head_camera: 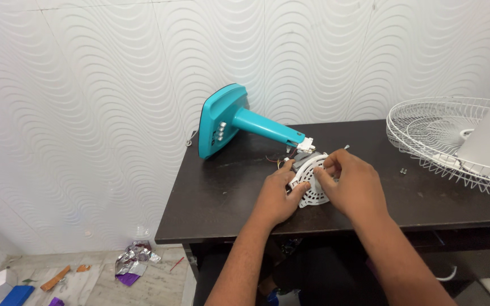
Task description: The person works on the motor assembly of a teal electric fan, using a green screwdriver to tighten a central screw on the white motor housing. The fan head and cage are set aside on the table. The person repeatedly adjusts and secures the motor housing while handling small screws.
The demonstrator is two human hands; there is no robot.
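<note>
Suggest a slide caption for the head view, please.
Both hands, left hand and right hand, grip a white vented fan part on a dark table.

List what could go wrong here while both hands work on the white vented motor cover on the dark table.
1. Thin wires run from the teal fan stand to the white vented cover; pulling the cover with the left hand or right hand might strain them.
2. The wire fan guard overhangs the table edge and could tip.
3. Small screws lie loose and may roll off.
</note>
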